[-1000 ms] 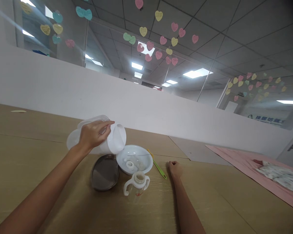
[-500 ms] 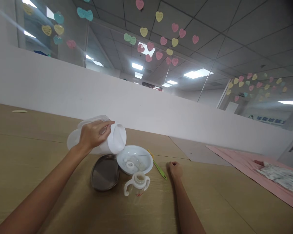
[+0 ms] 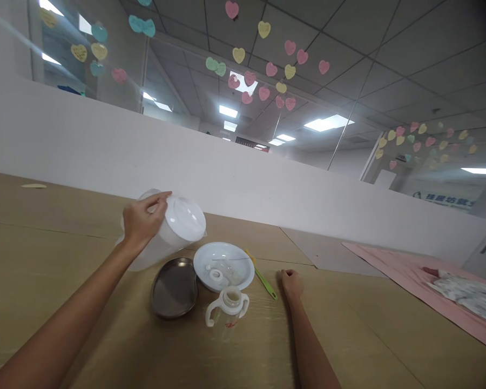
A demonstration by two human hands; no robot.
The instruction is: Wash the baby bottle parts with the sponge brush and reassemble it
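My left hand (image 3: 143, 219) is closed on the handle side of a white translucent pitcher (image 3: 160, 249), which is tilted to the right with its round lid (image 3: 185, 217) facing up and toward me. Right of it a white bowl (image 3: 201, 274) holds clear baby bottle parts and a white ring. In front of the bowl stands a clear baby bottle (image 3: 229, 313) with two white handles and an open neck. A dark kidney-shaped tray (image 3: 174, 289) lies left of the bowl. My right hand (image 3: 291, 283) rests on the table with curled fingers, near a green bottle brush (image 3: 266, 283).
On the right, a pink cloth (image 3: 425, 286) bears a patterned bundle (image 3: 470, 297), perhaps a dressed doll. A low white wall (image 3: 243, 189) with glass above runs behind the table (image 3: 368, 329). A small pale flat piece (image 3: 34, 186) lies far left.
The pitcher has turned more upright and moved slightly left, away from the bowl; its lid top now shows. My left hand moved with it. My right hand stayed put.
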